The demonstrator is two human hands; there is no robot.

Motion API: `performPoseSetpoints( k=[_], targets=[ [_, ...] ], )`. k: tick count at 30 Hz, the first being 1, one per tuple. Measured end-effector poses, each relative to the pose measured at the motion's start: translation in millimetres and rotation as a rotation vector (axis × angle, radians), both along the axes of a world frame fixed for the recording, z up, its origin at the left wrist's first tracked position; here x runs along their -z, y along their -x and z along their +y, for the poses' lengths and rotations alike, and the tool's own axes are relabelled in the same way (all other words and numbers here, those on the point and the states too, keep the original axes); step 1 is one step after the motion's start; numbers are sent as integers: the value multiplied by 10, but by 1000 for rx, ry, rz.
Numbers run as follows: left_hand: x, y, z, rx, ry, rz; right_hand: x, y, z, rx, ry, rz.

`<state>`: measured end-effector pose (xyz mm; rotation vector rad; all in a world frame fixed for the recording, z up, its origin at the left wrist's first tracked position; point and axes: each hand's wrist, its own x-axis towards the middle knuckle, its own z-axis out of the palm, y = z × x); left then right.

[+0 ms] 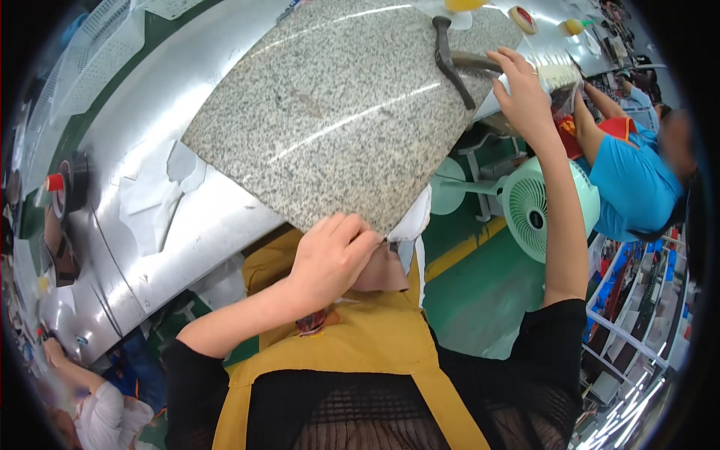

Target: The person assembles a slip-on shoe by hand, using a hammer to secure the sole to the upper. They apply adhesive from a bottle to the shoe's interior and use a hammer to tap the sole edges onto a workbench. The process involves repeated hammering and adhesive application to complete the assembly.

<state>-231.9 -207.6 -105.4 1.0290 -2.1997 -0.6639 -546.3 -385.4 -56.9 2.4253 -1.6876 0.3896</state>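
My left hand (pixel 336 255) is at the near corner of a speckled grey granite slab (pixel 322 112), fingers bent and closed on a flat brownish-pink piece (pixel 381 271) that looks like leather. Part of that piece hangs below the slab's edge in front of my yellow apron. At the slab's far right lies a hammer with a dark curved head (pixel 448 64) and a handle pointing right. Around the handle's end is my right hand (pixel 523 94), thumb and fingers apart, with the handle between them; contact is unclear.
The slab rests on a shiny metal table (pixel 217 82) with torn white sheets (pixel 150 202) and a black tape roll (pixel 73 184). Another tape roll (pixel 523 20) sits at the far right. A green fan (pixel 536 217) stands beside my right arm, near a co-worker in blue (pixel 630 180).
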Motion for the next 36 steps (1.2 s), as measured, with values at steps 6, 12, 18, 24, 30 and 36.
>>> performPoseSetpoints(
  k=[6, 12, 18, 24, 30, 36],
  targets=[
    [-67, 16, -12, -21, -55, -56, 242, -199, -437, -74, -188, 221],
    [-11, -38, -28, 48, 16, -25, 6, -524, 203, -115, -426, -437],
    [58, -86, -91, 165, 231, -76, -534, -916, 1620, 37, -885, -697],
    [68, -112, -149, 295, 384, -112, -516, -1054, 1973, 44, -981, -689],
    [115, -130, -154, 307, 378, -107, -400, -1088, 2088, -19, -828, -690],
    [122, -141, -162, 326, 406, -117, -379, -1080, 2081, 17, -868, -719]
  ],
)
